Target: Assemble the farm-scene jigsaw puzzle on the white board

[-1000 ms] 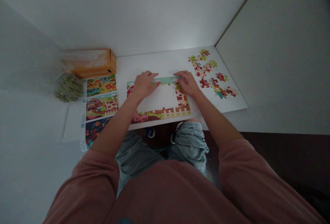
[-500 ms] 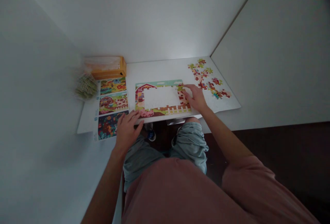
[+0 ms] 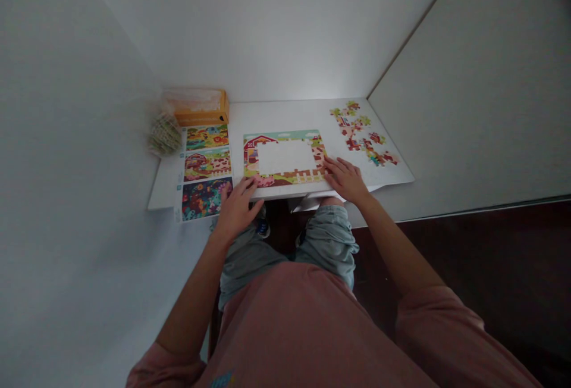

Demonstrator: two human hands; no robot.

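Observation:
A farm jigsaw puzzle [image 3: 285,181] lies on the white table [image 3: 276,114]; its border is joined into a rectangle around a bare white middle. My left hand [image 3: 237,206] rests at its lower left corner, fingers apart, with the fingertips at the pink pig part. At the right border lies my right hand [image 3: 348,181], its fingers stretched out flat against the lower right edge. Neither hand holds anything that I can see. Several loose puzzle pieces [image 3: 352,145] are spread on the table to the right.
A sheet with three printed pictures [image 3: 207,165] lies at the left, partly over the table's front edge. Behind it stands an orange box [image 3: 203,115] with pale contents. A clear bag with greenish contents [image 3: 165,133] sits by the left wall. Walls border the back and right.
My right hand has slid down along the puzzle's right border to its lower right edge, its fingers now flatter. My left hand stays by the lower left corner. The camera view has shifted slightly.

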